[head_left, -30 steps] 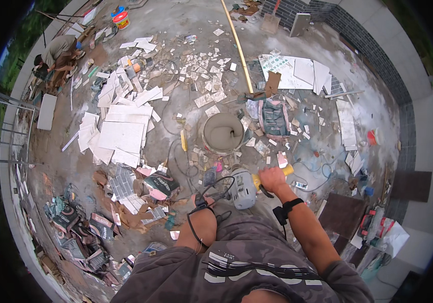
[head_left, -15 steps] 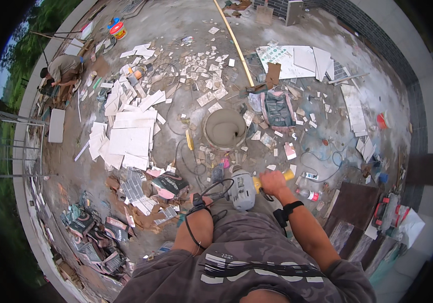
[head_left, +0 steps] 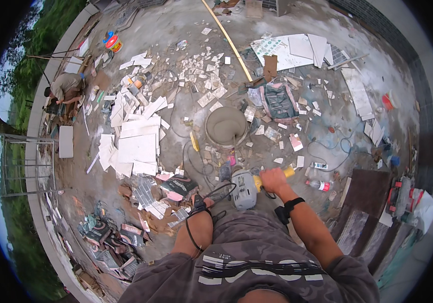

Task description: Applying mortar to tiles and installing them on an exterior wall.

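A grey power drill (head_left: 244, 191) with a yellow side handle (head_left: 289, 171) is held low in front of my body. My right hand (head_left: 274, 180) is closed around that side handle. Near the drill's black cord, my left hand (head_left: 205, 203) is closed at the rear grip, which my wrist and the cord partly hide. Just beyond the drill stands a round bucket (head_left: 208, 135) of wet grey mortar (head_left: 225, 121). At the mortar's near side is a dark dip, in line with the drill's front; the stirring end is hidden.
White tile pieces (head_left: 138, 144) are stacked to the left, with broken bits scattered beyond the bucket. Black cable (head_left: 188, 156) loops on the ground. A plastic bottle (head_left: 318, 185) lies at right. A long wooden strip (head_left: 226, 40) extends away. Another person (head_left: 66, 88) crouches far left.
The surroundings have shifted slightly as my head turned. The mortar's dark hollow looks smaller and its swirl has changed. Both hands keep their hold on the drill.
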A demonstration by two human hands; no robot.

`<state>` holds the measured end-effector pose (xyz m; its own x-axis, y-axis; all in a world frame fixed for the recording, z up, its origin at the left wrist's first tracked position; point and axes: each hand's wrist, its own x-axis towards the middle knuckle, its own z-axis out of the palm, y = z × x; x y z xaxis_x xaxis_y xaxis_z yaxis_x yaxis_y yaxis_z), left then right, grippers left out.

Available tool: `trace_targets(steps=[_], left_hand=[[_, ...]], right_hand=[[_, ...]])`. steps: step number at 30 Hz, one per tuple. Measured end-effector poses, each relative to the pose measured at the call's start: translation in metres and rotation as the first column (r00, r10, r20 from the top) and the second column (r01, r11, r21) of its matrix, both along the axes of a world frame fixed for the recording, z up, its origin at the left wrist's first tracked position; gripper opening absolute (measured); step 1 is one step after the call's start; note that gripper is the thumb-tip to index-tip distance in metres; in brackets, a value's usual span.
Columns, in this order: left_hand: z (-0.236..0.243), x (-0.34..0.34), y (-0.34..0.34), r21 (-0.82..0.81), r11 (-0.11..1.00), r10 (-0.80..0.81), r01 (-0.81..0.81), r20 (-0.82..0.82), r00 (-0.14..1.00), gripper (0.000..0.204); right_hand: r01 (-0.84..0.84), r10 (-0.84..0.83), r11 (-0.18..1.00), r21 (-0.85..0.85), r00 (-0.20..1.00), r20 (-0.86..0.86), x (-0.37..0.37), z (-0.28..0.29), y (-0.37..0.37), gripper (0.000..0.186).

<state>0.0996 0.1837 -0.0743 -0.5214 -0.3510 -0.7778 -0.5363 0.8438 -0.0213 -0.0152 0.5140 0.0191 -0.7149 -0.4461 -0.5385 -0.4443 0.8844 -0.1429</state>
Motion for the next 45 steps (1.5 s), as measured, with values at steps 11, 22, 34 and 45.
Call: trace_targets(steps=[11, 22, 34, 45], left_hand=[[0.017, 0.005, -0.011, -0.013, 0.999, -0.034, 0.034, -0.005, 0.999, 0.036], [0.042, -0.007, -0.028, -0.008, 1.000, -0.017, 0.016, -0.100, 0.995, 0.033], [0.026, -0.044, -0.083, 0.404, 0.873, 0.460, -0.271, -0.504, 0.731, 0.019], [0.089, -0.140, -0.069, -0.072, 0.971, 0.178, -0.229, -0.426, 0.887, 0.022]], right_hand=[[-0.029, 0.029, 1.000, -0.009, 0.998, 0.056, -0.004, 0.003, -0.007, 0.024], [-0.038, 0.041, 0.997, -0.060, 0.998, 0.051, -0.010, -0.012, -0.020, 0.023], [0.077, -0.074, 0.989, -0.124, 0.997, 0.028, -0.002, -0.036, -0.050, 0.025], [0.232, -0.240, 0.958, -0.171, 0.970, -0.027, 0.006, -0.058, -0.068, 0.020]])
